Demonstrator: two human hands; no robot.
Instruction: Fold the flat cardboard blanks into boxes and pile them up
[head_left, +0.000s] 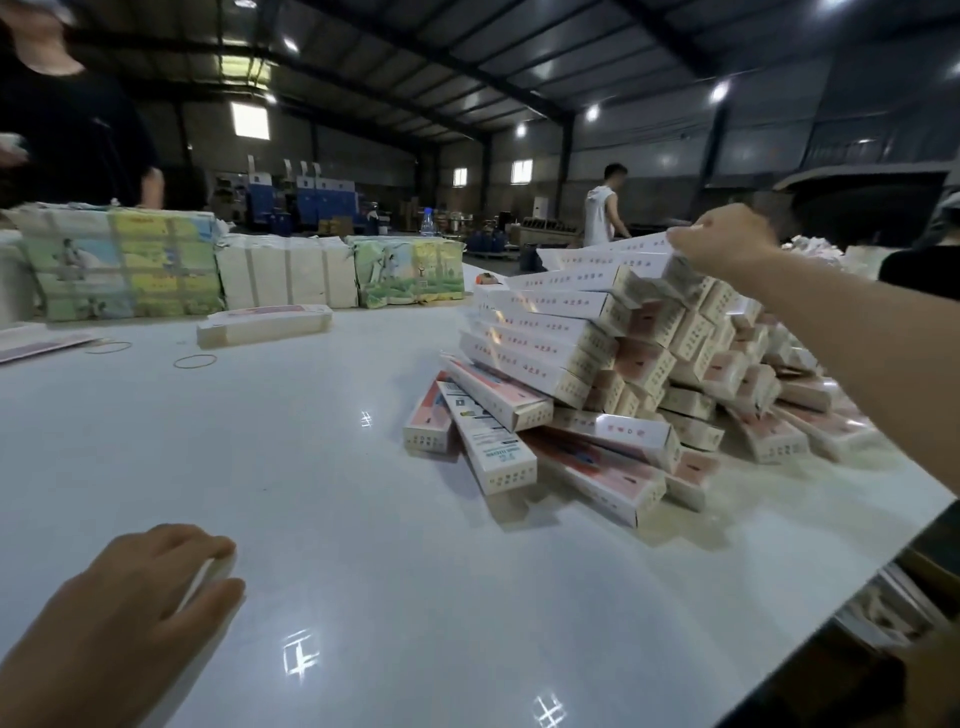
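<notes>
Warehouse interior, dim, with a glossy white table (291, 467) in front. At far right, a folded box (608, 254) is pinched by the right hand (722, 241) atop a leaning pile of boxes (597, 384). Near left, the left hand (150, 587) rests with curled fingers on something pale, unclear. Flat blanks (265, 325) lie far left. Boxes are judged light, crushable, best held at edges.

— What's on the glossy white table (322, 467)?
— A heap of folded boxes (613, 384) at right, a stack of flat blanks (265, 325) upper left, two rubber bands (195, 361), wrapped bundles (124, 265) along the far edge.
</notes>
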